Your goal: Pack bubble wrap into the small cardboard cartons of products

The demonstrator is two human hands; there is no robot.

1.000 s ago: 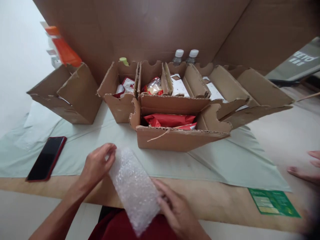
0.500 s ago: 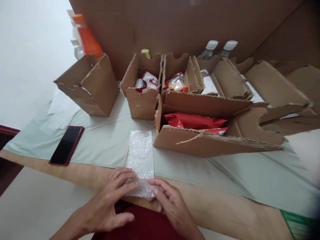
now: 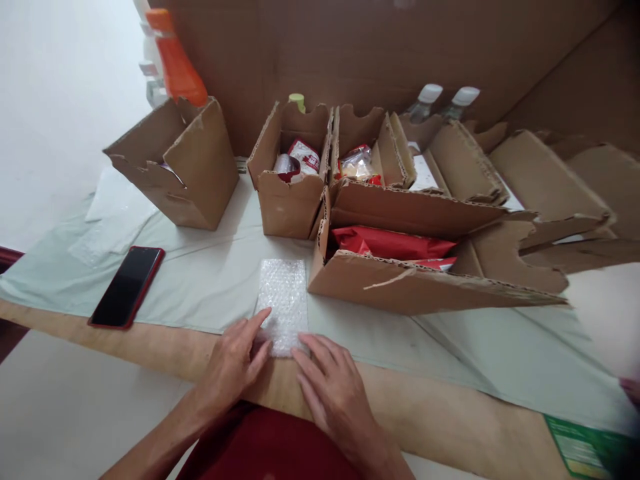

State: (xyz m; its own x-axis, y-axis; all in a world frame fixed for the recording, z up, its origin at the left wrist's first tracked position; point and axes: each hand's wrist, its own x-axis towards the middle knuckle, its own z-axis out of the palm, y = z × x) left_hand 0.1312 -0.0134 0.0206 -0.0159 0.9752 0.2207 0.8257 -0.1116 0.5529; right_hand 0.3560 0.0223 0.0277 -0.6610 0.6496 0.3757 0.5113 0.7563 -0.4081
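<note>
A sheet of clear bubble wrap [image 3: 283, 300] lies flat on the pale green cloth [image 3: 210, 280] near the table's front edge. My left hand [image 3: 233, 363] rests flat with its fingers stretched out, the fingertips on the wrap's near left corner. My right hand [image 3: 333, 390] also lies flat and open, its fingertips touching the wrap's near right corner. Neither hand grips anything. Just beyond the wrap stands a low cardboard box [image 3: 400, 283] holding red packets [image 3: 390, 241].
A red-cased phone [image 3: 126, 287] lies face up at the left. Several open cardboard boxes [image 3: 190, 160] with snack packs stand behind, with bottles [image 3: 175, 63] at the back. A green card [image 3: 585, 450] lies at the right edge, near another person's fingertip [image 3: 631, 390].
The bubble wrap was held up in both hands, then laid flat on the cloth. My hands have since slid back to its near corners and flattened out.
</note>
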